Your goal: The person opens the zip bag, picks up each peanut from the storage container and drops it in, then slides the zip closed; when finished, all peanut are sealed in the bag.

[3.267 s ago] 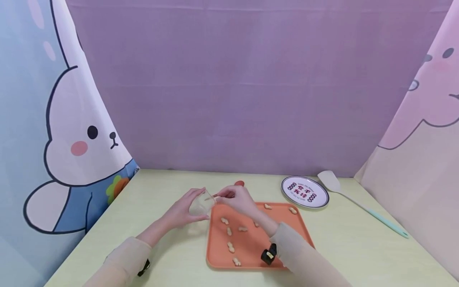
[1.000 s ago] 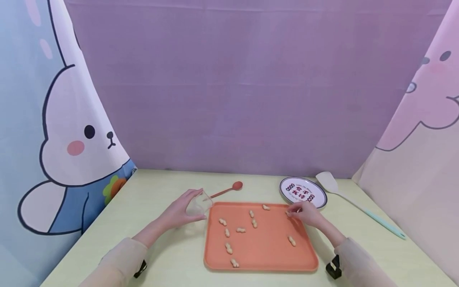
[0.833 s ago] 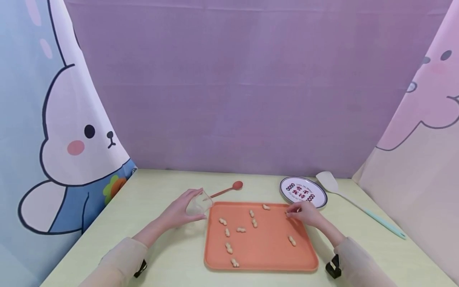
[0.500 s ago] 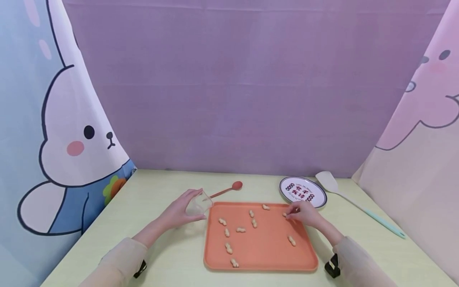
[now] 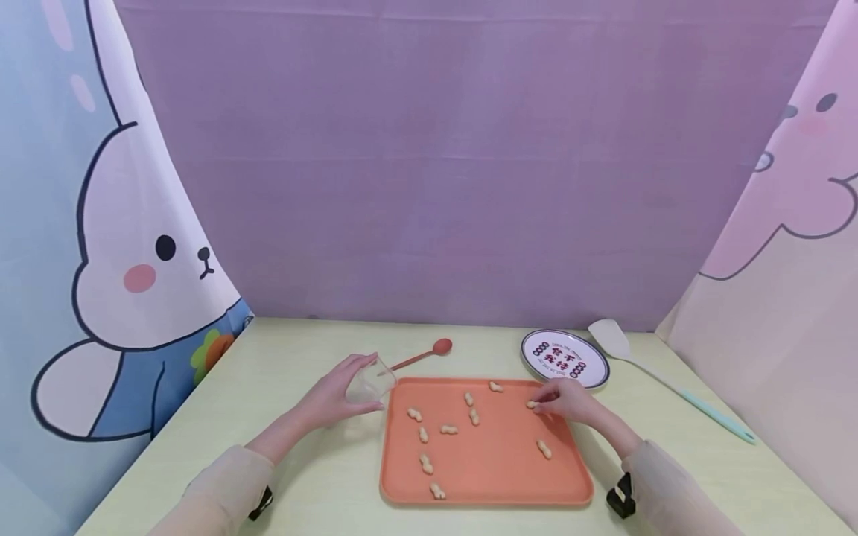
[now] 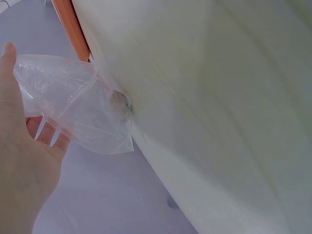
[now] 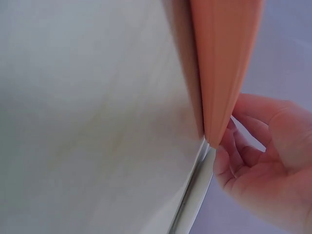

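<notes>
In the head view my left hand [image 5: 335,393] holds a clear plastic bag [image 6: 73,100] with its mouth spread toward the tray. A blurred brownish thing [image 6: 120,103] shows through the bag's lower end in the left wrist view. Over the far right corner of the orange tray [image 5: 492,480], my right hand [image 5: 571,400] pinches a peanut [image 5: 532,405] between thumb and fingers. Several more unshelled peanuts lie scattered on the tray, one [image 5: 544,449] at the right and another [image 5: 426,464] at the left. In the right wrist view the tray's side hides the peanut.
Behind the tray lies a red spoon [image 5: 442,347], its handle end partly behind the bag. A white plate [image 5: 565,359] with a dark rim and red lettering sits at the back right. Beside it rests a spatula [image 5: 713,415] with a pale green handle. A purple curtain [image 5: 429,179] hangs behind the table.
My right hand has moved from the bag's mouth to the tray's far right corner, onto the peanut there. Lately that peanut has shifted slightly left. My left hand stays almost still with the bag.
</notes>
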Tool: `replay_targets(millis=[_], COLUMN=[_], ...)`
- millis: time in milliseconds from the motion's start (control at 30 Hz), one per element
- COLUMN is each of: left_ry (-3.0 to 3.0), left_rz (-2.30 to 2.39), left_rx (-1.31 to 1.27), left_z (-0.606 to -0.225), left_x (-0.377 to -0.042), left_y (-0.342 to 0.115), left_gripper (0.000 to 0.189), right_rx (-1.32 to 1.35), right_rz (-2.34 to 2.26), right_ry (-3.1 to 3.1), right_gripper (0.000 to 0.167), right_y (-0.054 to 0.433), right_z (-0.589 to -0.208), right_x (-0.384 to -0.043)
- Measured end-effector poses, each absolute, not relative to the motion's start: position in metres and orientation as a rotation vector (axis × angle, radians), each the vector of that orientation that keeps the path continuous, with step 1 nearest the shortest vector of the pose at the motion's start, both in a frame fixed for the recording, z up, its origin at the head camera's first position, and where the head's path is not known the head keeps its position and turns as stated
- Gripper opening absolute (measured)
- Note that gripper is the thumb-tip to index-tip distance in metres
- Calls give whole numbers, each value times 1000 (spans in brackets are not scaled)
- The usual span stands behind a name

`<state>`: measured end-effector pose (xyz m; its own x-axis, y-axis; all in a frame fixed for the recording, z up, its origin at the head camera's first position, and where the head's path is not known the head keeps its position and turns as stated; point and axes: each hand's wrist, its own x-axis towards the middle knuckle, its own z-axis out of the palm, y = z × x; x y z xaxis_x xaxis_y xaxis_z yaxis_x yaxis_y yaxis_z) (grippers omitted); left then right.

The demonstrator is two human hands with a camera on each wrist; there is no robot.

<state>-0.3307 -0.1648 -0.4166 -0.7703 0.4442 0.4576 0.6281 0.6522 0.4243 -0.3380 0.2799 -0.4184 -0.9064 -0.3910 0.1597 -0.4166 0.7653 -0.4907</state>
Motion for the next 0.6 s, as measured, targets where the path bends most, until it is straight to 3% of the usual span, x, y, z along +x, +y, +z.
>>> replay_targets(millis=[600], left_ry=[-2584], left_rz=[-823], left_rx=[-867], left_z=[-417], left_x=[-332], left_y=[-165], left_gripper=[84], right_rx=[747], right_rz=[847], right_ry=[-2898], right_gripper=[17], right_y=[275], right_z=[-400], right_x=[-337])
